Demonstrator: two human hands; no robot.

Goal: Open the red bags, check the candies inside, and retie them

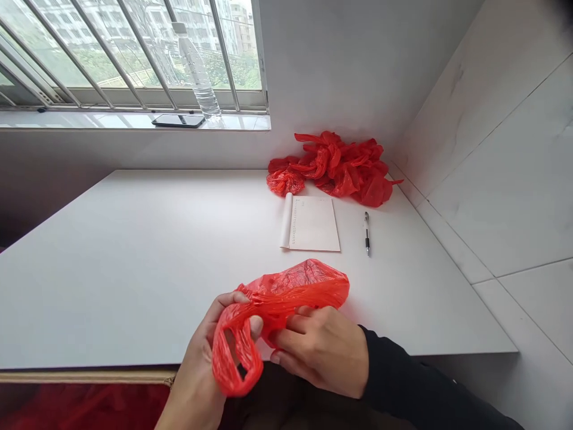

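Note:
A red plastic bag point(304, 283) with loop handles is held over the front edge of the white table. My left hand point(210, 340) is closed on its gathered handle end, and the loops hang down past the thumb. At the bag's lower middle, my right hand point(324, 343) has its fingers curled against the red plastic; part of the fingertips is hidden by the bag. The bag's far end puffs out to the right, above the right hand.
Several crumpled red bags point(344, 167) lie piled against the wall. Before them are a notepad point(316, 224) and a pen point(367, 233). A water bottle point(199, 77) and a phone point(178, 121) rest on the windowsill. Red material point(80, 406) shows below the table's left front.

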